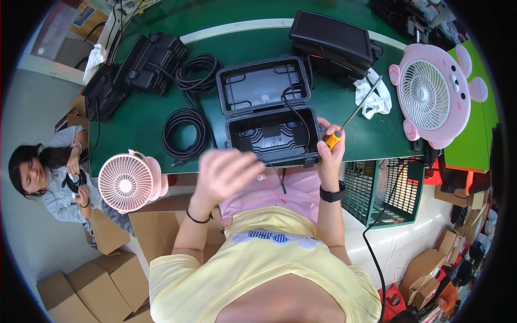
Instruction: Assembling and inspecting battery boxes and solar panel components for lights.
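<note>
A black hinged plastic case (272, 153) sits at the table's front edge in front of me. Its lid (264, 89) is tilted back, and a cable runs over its inside. My right hand (330, 153) is closed around the orange handle of a screwdriver (335, 139), at the case's right side. The long metal shaft points up and to the right, away from the case. My left hand (223, 172) is raised at the case's near left corner, slightly blurred, with its fingers stretched out and nothing seen in them. A short black cable end (284, 185) hangs below the case.
Coiled black cables (186, 134) lie left of the case, with more black cases (156, 62) behind them. Another black case (334, 43) stands at the back right, near a white cloth (377, 99). Two pink fans (125, 185) flank the table. A green crate (385, 191) is below right; a person (59, 172) works at far left.
</note>
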The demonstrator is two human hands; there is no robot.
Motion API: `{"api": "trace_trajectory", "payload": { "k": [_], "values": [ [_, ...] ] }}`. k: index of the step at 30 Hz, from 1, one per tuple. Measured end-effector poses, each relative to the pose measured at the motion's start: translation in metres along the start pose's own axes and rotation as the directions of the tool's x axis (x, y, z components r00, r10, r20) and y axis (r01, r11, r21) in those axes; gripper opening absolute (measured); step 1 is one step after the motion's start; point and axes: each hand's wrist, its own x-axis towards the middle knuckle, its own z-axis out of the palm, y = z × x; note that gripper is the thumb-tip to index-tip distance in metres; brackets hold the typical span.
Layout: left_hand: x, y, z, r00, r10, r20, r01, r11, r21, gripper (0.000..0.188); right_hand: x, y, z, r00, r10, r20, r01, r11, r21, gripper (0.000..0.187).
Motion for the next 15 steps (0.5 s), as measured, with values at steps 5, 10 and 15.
{"api": "trace_trajectory", "payload": {
  "k": [5, 10, 15],
  "values": [
    [-0.019, 0.025, 0.019, 0.968, 0.135, 0.210, -0.174, 0.969, 0.176, 0.029, 0.001, 0.000, 0.001, 1.000, 0.001, -0.013, -0.001, 1.000, -0.002, 0.037],
    [-0.004, 0.017, 0.025, 0.978, 0.143, 0.151, -0.158, 0.983, 0.093, 0.015, 0.001, -0.001, 0.003, 0.999, -0.020, -0.035, 0.019, 0.999, -0.026, 0.035],
    [0.013, 0.015, 0.027, 0.990, 0.125, 0.061, -0.122, 0.991, -0.062, 0.012, -0.001, 0.003, 0.002, 0.999, -0.028, -0.041, 0.027, 0.999, -0.027, 0.034]
  ]
}}
